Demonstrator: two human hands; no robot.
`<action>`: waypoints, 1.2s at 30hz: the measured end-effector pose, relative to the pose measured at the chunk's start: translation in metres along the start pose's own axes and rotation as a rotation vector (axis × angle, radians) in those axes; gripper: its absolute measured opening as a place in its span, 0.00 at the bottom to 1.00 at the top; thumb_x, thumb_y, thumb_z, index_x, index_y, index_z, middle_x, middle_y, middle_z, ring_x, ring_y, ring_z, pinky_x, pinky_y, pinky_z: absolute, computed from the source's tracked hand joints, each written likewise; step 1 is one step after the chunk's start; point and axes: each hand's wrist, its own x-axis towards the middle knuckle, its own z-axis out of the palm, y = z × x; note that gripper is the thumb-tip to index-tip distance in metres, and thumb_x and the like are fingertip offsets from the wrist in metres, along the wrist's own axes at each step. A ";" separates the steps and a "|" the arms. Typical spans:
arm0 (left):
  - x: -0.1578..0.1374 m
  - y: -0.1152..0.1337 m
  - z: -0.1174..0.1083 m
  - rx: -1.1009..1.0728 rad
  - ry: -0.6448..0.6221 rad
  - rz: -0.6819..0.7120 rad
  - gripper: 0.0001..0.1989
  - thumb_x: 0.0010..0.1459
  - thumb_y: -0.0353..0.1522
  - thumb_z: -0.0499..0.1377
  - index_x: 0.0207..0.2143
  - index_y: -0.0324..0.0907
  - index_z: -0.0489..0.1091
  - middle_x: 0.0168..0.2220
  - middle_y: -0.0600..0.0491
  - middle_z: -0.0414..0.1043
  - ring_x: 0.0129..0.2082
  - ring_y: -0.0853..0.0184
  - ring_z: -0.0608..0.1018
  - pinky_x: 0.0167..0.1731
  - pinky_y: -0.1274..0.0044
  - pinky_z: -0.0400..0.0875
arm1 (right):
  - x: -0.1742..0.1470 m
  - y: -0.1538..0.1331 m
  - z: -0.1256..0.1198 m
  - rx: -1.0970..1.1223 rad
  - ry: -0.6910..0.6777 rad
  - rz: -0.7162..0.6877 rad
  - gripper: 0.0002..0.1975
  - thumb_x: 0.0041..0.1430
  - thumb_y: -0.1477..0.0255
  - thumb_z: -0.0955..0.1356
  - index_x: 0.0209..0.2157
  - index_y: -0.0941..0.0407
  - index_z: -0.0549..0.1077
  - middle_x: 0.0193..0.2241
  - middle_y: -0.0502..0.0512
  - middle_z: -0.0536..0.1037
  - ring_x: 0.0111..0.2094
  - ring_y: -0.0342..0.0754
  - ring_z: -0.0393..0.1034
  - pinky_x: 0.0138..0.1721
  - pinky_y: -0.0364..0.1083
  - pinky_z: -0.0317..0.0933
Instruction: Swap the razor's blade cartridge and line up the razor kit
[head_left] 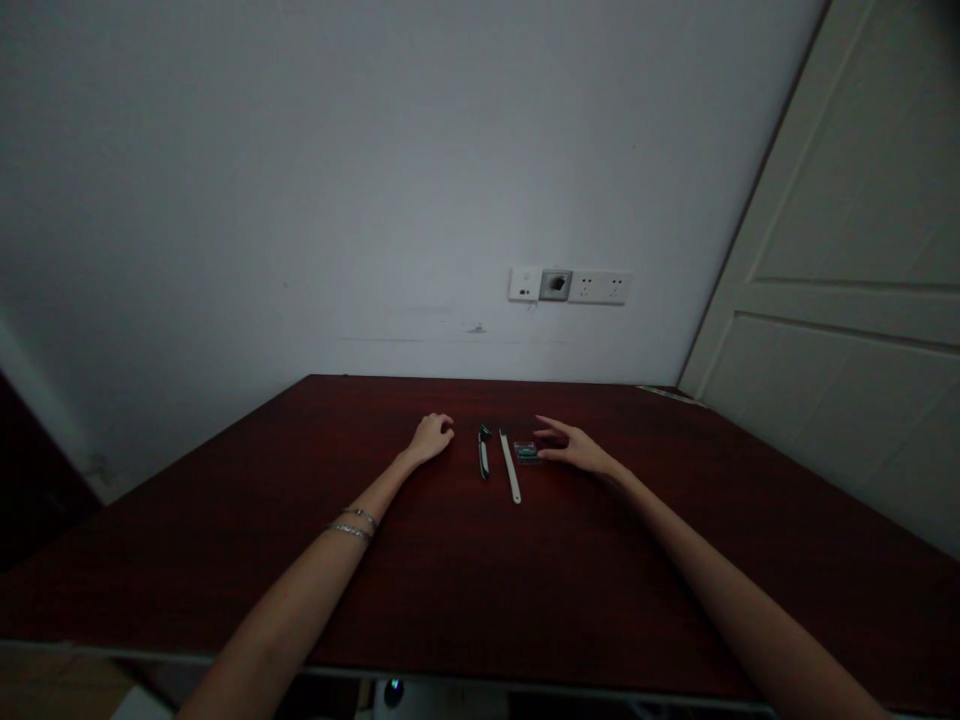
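A razor (484,453) with a pale handle and dark head lies on the dark red table, head toward the wall. Just right of it is a long, thin white stick (511,468) with a dark far tip and a small hole at its near end. Beside the stick sits a small clear case (526,452) with green pieces in it. My left hand (432,437) rests on the table left of the razor, loosely curled, a gap between thumb and forefinger, nothing visible in it. My right hand (571,446) is open, fingers apart, its thumb tip at the case's right edge; whether it touches I cannot tell.
The dark red table (420,590) runs back to a white wall (405,200). Sockets (600,288) are set in the wall above the table. A white panelled door (847,300) stands along the right side. Below the front edge, a small green light (394,686) shows.
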 end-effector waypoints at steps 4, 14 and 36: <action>-0.006 0.000 0.003 0.056 0.000 0.031 0.21 0.55 0.38 0.52 0.47 0.35 0.66 0.52 0.40 0.65 0.54 0.57 0.65 0.53 0.67 0.56 | -0.007 0.017 -0.006 -0.328 0.264 0.001 0.22 0.54 0.67 0.64 0.51 0.58 0.67 0.45 0.60 0.74 0.47 0.53 0.68 0.50 0.54 0.60; -0.011 0.001 0.007 0.229 -0.126 0.034 0.25 0.59 0.42 0.46 0.53 0.36 0.61 0.58 0.39 0.56 0.60 0.53 0.55 0.55 0.64 0.51 | -0.014 0.021 -0.004 -0.591 0.212 0.019 0.16 0.56 0.73 0.60 0.43 0.57 0.74 0.46 0.58 0.74 0.49 0.53 0.67 0.52 0.53 0.58; -0.012 0.028 -0.008 0.201 0.000 -0.025 0.16 0.56 0.35 0.50 0.42 0.38 0.70 0.46 0.43 0.70 0.49 0.58 0.69 0.48 0.72 0.61 | -0.015 0.022 -0.001 -0.628 0.153 0.102 0.20 0.57 0.75 0.58 0.49 0.63 0.70 0.51 0.64 0.69 0.54 0.52 0.61 0.55 0.49 0.53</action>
